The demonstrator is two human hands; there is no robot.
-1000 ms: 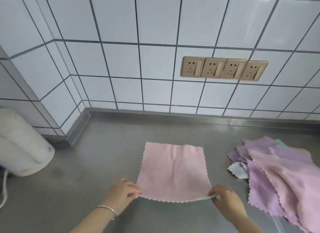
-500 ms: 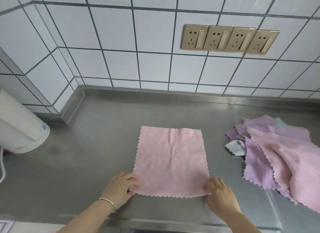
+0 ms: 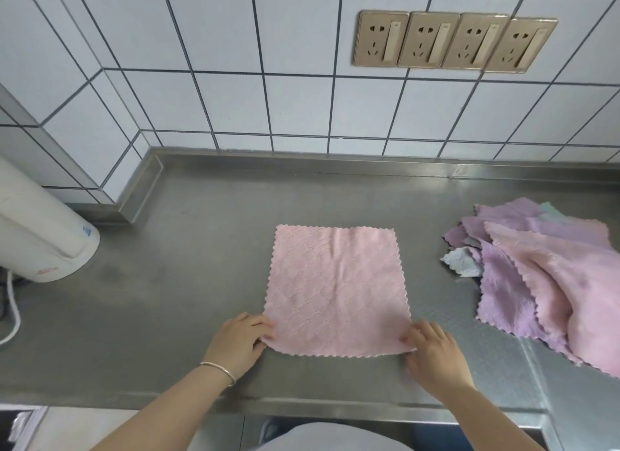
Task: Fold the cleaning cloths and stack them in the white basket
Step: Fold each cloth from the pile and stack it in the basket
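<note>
Down goes the pink cloth, lifted a second ago and now spread flat mid-counter. Left hand pinches its near left corner, right hand pinches the near right. Unfolded cloths sit heaped to the right.

Both arms are reaching forward, left hand and right hand curling fingers, pinching at the near corners.
</note>
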